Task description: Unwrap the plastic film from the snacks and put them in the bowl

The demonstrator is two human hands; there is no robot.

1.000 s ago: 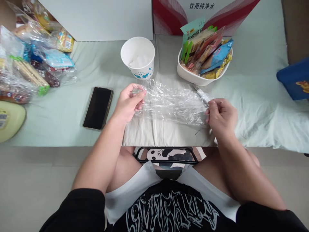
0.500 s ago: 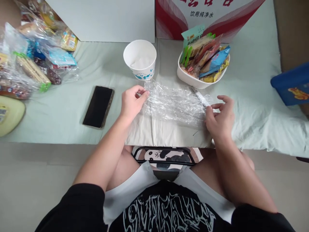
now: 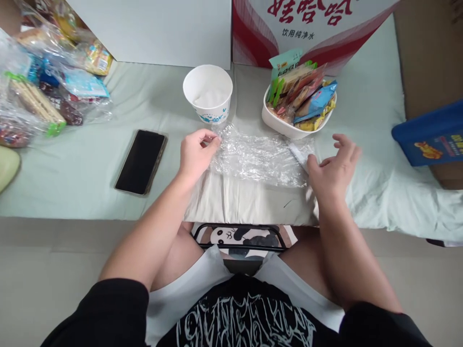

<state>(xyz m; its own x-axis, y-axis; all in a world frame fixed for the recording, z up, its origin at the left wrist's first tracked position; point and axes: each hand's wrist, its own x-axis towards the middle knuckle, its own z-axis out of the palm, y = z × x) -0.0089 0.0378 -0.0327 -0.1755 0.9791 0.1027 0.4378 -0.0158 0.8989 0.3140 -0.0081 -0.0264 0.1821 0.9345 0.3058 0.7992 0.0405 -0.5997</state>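
Observation:
A crumpled sheet of clear plastic wrap (image 3: 258, 156) lies flat on the pale green cloth in front of me. My left hand (image 3: 195, 154) pinches its left edge between thumb and fingers. My right hand (image 3: 334, 166) hovers at the sheet's right end with fingers spread and holds nothing. A thin white roll or stick (image 3: 298, 155) lies just left of that hand, by the wrap's right edge.
A white paper cup (image 3: 208, 94) and a white bowl of snack packets (image 3: 300, 103) stand behind the wrap. A black phone (image 3: 141, 161) lies at the left. Bagged snacks (image 3: 43, 101) pile up far left; a blue box (image 3: 430, 140) sits at the right.
My right hand has let go of the wrap's right edge and spread its fingers. The wrap has settled flat on the cloth. My left hand keeps its pinch.

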